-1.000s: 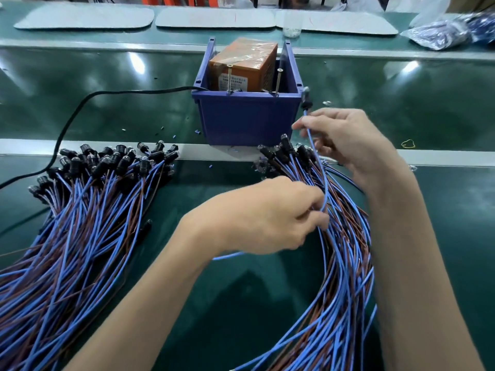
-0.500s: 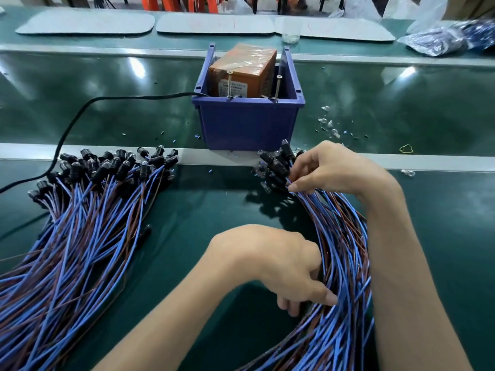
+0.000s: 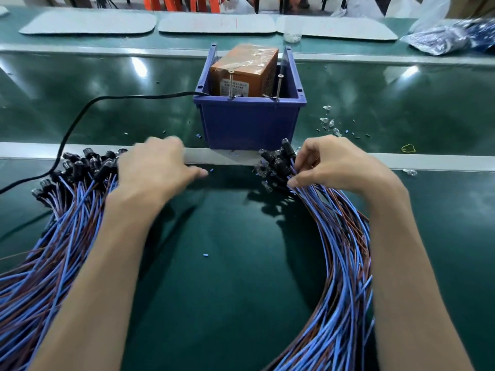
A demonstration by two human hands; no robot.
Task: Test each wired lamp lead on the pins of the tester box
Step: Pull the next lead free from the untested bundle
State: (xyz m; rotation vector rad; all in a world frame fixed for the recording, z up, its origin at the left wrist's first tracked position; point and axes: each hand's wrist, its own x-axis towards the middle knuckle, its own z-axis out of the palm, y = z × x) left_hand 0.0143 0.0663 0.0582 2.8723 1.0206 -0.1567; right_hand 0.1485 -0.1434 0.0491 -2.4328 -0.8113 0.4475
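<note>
The tester is an orange box [image 3: 242, 72] standing in a blue bin [image 3: 249, 124], with two upright screw pins [image 3: 230, 84] at the bin's front rim. A bundle of blue and brown lamp leads [image 3: 340, 236] curves along the right, its black lamp heads [image 3: 278, 162] just in front of the bin. My right hand [image 3: 337, 164] pinches a lead just behind those heads. A second bundle [image 3: 53, 236] fans out on the left. My left hand [image 3: 155, 167] hovers, blurred, over that bundle's heads with loose fingers, and I see nothing held in it.
A black cable [image 3: 80, 116] runs from the bin off to the left. A metal rail [image 3: 442, 160] crosses the green bench in front of the bin. Small clear bulbs and bits [image 3: 329, 124] lie right of the bin, with a yellow rubber band [image 3: 408, 148] beyond.
My left hand left the right bundle's wires and swung up and left to the left bundle's heads. My right hand stayed at the right bundle's heads.
</note>
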